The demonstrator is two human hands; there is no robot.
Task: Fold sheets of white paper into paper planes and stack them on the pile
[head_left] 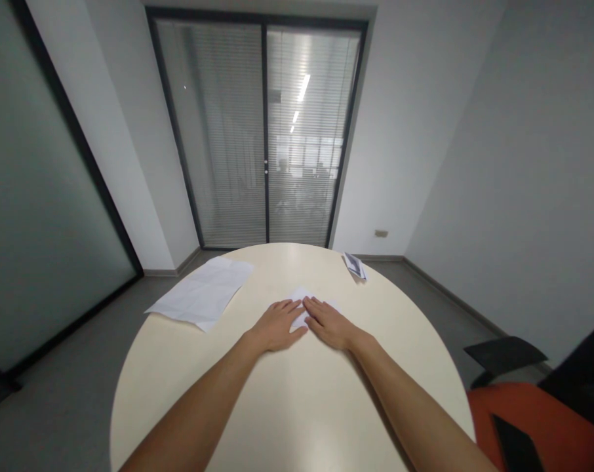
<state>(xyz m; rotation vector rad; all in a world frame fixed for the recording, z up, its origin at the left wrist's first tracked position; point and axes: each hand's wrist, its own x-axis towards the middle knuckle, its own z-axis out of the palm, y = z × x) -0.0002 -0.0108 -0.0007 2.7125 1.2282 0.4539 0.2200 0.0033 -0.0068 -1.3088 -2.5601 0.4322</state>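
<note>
A small white piece of paper (301, 293) lies on the round cream table (287, 406), mostly covered by my two hands. My left hand (278, 326) rests flat on its left part, fingers stretched toward the middle. From the other side my right hand (329, 324) lies flat over its right part, and the fingertips of both hands nearly meet. Whether the paper is folded beneath my palms is hidden. Neither hand grips anything.
A large creased white sheet (203, 288) lies at the table's left edge, partly overhanging. Near the far right edge sits a folded printed paper (355, 267). An orange-seated chair (537, 419) with black armrests stands at the right. Glass panels with blinds (262, 131) are beyond.
</note>
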